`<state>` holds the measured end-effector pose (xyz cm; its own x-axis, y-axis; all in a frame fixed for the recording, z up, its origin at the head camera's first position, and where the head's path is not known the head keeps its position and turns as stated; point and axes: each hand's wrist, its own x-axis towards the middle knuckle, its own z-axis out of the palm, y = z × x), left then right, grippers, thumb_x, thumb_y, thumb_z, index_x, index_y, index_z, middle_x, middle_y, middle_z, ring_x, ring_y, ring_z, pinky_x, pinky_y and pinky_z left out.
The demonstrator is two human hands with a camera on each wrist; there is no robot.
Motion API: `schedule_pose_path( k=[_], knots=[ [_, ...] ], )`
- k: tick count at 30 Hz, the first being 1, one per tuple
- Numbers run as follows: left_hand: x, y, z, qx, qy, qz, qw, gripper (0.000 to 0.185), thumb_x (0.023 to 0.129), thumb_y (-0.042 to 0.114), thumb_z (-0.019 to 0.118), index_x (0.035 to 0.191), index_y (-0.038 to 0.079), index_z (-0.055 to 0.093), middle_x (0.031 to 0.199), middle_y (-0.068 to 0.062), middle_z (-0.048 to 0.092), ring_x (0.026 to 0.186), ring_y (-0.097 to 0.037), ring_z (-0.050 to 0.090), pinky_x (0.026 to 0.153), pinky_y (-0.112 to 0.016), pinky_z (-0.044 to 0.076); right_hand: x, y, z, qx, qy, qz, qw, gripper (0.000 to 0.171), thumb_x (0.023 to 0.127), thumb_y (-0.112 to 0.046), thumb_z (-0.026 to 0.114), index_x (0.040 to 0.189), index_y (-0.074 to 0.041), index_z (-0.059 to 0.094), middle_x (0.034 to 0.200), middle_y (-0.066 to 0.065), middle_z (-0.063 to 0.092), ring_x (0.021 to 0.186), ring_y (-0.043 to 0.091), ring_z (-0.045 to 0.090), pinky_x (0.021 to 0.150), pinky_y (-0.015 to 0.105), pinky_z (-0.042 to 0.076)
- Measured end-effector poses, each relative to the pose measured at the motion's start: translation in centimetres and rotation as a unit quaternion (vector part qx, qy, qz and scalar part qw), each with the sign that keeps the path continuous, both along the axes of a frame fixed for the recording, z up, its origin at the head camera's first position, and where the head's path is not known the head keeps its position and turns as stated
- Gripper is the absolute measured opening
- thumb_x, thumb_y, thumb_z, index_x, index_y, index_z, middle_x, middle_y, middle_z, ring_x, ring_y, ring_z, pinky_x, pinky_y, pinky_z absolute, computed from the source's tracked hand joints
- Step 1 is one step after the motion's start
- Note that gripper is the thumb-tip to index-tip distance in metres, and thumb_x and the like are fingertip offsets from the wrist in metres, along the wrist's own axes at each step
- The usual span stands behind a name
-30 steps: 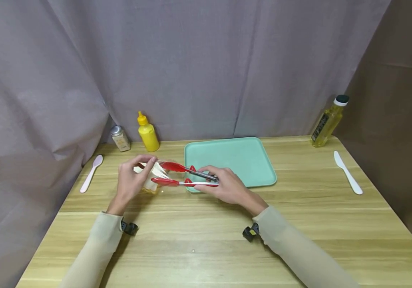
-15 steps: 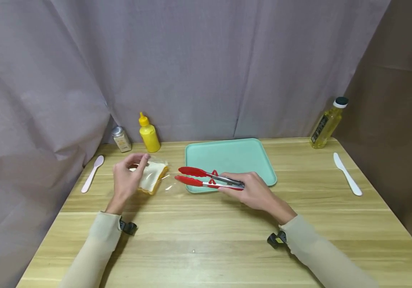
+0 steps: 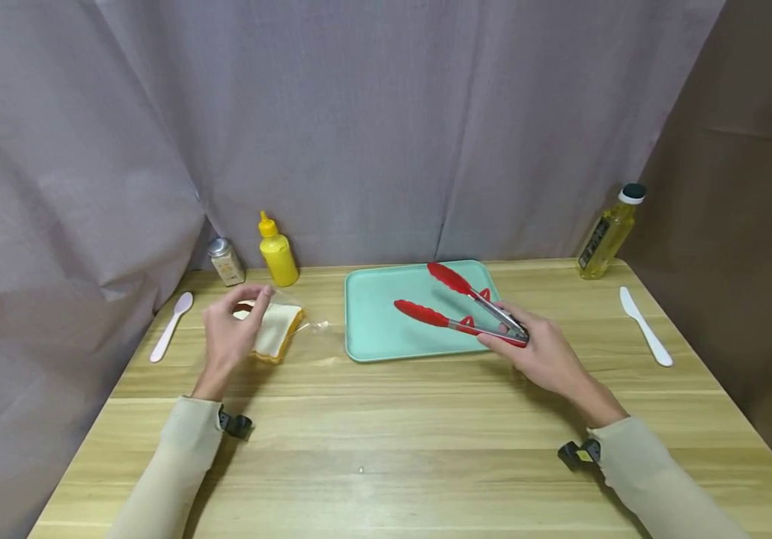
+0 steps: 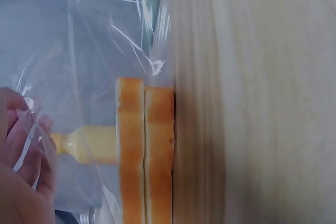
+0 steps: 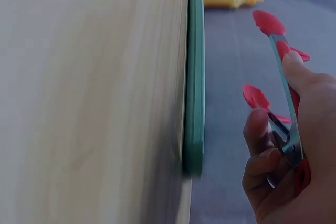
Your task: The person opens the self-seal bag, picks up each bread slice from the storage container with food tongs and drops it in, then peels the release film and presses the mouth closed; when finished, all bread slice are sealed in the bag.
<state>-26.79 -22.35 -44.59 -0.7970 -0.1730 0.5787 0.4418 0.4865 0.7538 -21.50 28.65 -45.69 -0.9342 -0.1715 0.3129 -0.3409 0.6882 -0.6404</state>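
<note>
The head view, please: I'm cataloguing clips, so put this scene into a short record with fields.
Left hand: pinches clear plastic
Bread: two stacked slices on the table, beside the left hand
Right hand: holds red-tipped tongs
Tongs: arms spread, raised above the tray
Tray: green, near the back edge
Back left: small jar, yellow bottle
Back right: oil bottle
Far left: spoon
Far right: white knife

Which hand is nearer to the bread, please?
Left: the left hand is over the left side of the bread, pinching its wrapper; the right hand, holding tongs, is well to the right, past the tray.
</note>
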Motion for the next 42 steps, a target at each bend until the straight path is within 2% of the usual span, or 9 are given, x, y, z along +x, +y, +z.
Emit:
schedule_pose_path(
  k=[7,13,15,21,26,29,33,38,42],
  knots=[
    [0.2,0.1,-0.1,-0.060,-0.046,-0.036,0.9964,0.017,0.101,0.028,0.079,0.105,0.012,0.085,0.107,-0.007,0.084,0.093,0.002,0.070,0.084,-0.026,0.059,0.0,3.3,0.0,0.010,-0.033,-0.058,0.998,0.074,0.096,-0.052,0.081,0.154,-0.016,0.053,0.098,0.011,0.065,0.065,0.018,0.060,0.055,0.030,0.051],
    [0.2,0.1,-0.3,-0.107,-0.076,-0.077,0.9883,0.018,0.101,0.030,0.079,0.109,0.015,0.085,0.108,-0.005,0.084,0.102,-0.018,0.074,0.093,-0.047,0.061,0.1,5.8,-0.1,0.041,-0.050,-0.103,0.993,0.085,0.097,-0.057,0.078,0.159,-0.009,0.046,0.108,0.019,0.067,0.084,0.028,0.063,0.063,0.032,0.047],
    [0.2,0.1,-0.3,-0.123,-0.082,-0.090,0.9850,0.017,0.101,0.030,0.079,0.109,0.016,0.085,0.107,-0.004,0.085,0.104,-0.022,0.075,0.095,-0.050,0.061,0.2,6.5,-0.2,0.050,-0.056,-0.108,0.991,0.087,0.098,-0.057,0.076,0.159,-0.004,0.044,0.115,0.023,0.067,0.092,0.034,0.064,0.068,0.035,0.048],
    [0.2,0.2,-0.6,-0.146,-0.094,-0.099,0.9798,0.016,0.101,0.032,0.079,0.105,0.017,0.085,0.108,-0.001,0.085,0.102,-0.021,0.076,0.094,-0.048,0.062,0.2,8.2,-0.5,0.063,-0.070,-0.122,0.988,0.090,0.101,-0.058,0.071,0.159,0.004,0.041,0.126,0.032,0.065,0.105,0.043,0.064,0.076,0.044,0.050],
    [0.2,0.2,-0.9,-0.148,-0.099,-0.112,0.9775,0.014,0.101,0.029,0.080,0.104,0.016,0.085,0.110,-0.003,0.085,0.103,-0.021,0.077,0.094,-0.047,0.065,0.3,8.8,-0.7,0.062,-0.076,-0.134,0.986,0.090,0.104,-0.057,0.066,0.158,0.009,0.038,0.120,0.033,0.065,0.106,0.047,0.064,0.080,0.058,0.053],
    [0.1,0.2,-1.1,-0.148,-0.101,-0.124,0.9760,0.014,0.101,0.028,0.080,0.104,0.015,0.085,0.110,-0.004,0.085,0.104,-0.023,0.078,0.094,-0.049,0.065,0.2,9.0,-0.9,0.059,-0.083,-0.146,0.984,0.089,0.106,-0.056,0.063,0.156,0.013,0.036,0.102,0.025,0.063,0.092,0.040,0.062,0.070,0.049,0.052],
    [0.0,0.2,-1.2,-0.146,-0.107,-0.132,0.9746,0.014,0.101,0.027,0.080,0.102,0.014,0.085,0.107,-0.004,0.085,0.104,-0.023,0.077,0.094,-0.050,0.065,0.1,9.6,-1.1,0.050,-0.085,-0.162,0.982,0.088,0.108,-0.052,0.061,0.154,0.018,0.033,0.085,0.012,0.054,0.080,0.032,0.056,0.061,0.036,0.042],
    [-0.1,0.1,-1.3,-0.145,-0.125,-0.136,0.9721,0.016,0.101,0.027,0.080,0.103,0.013,0.085,0.106,-0.004,0.085,0.101,-0.021,0.077,0.093,-0.042,0.066,0.3,10.4,-0.9,0.058,-0.112,-0.176,0.976,0.093,0.108,-0.056,0.058,0.154,0.021,0.030,0.080,0.011,0.053,0.075,0.031,0.056,0.058,0.035,0.041],
    [-0.2,-0.2,-1.4,-0.148,-0.134,-0.134,0.9707,0.016,0.102,0.028,0.079,0.103,0.013,0.086,0.107,-0.004,0.084,0.099,-0.020,0.078,0.090,-0.029,0.065,0.6,10.4,-0.4,0.102,-0.132,-0.180,0.970,0.096,0.103,-0.065,0.061,0.146,0.018,0.040,0.088,0.020,0.062,0.075,0.033,0.060,0.056,0.034,0.042]
  ],
)
